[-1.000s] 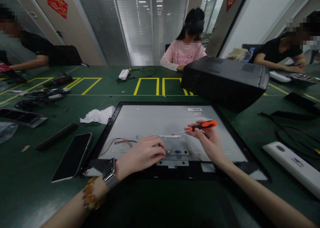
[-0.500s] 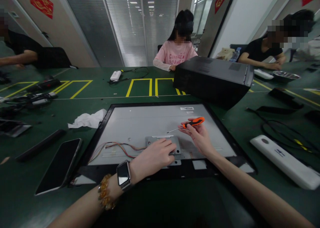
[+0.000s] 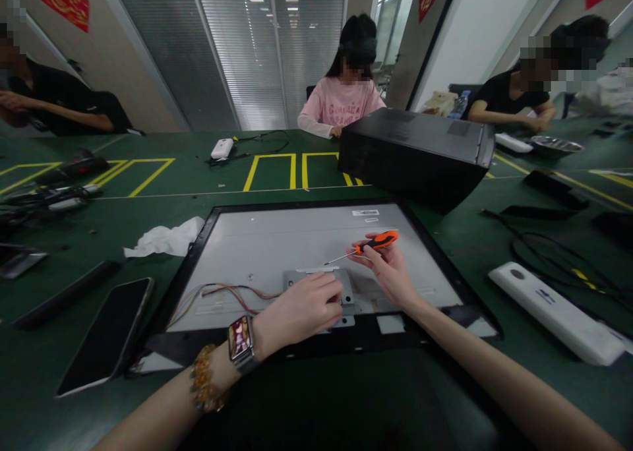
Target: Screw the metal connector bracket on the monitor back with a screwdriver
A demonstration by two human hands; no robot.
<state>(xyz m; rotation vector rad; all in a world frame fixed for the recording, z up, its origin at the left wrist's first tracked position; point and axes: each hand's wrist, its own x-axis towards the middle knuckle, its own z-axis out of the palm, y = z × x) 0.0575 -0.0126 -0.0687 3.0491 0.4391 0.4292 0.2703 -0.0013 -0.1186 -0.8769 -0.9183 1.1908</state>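
A monitor panel, grey-backed with a black frame, lies flat on the table before me. My right hand holds a screwdriver with an orange and black handle above the panel. Its thin shaft slants down to the left, the tip near the upper edge of a metal bracket. Over that bracket, my left hand is bent with its fingers curled together; whatever they pinch is hidden beneath. Thin coloured wires run leftward from under the left hand across the panel.
A phone, a dark bar and crumpled tissue lie left of the panel. To the right are a white elongated device and black cables. A large black casing stands behind. Several people sit around the table.
My view has shifted slightly. Both hands keep nearly the same pose over the panel, and the watch screen has lit up. The person at far left has raised their hands.
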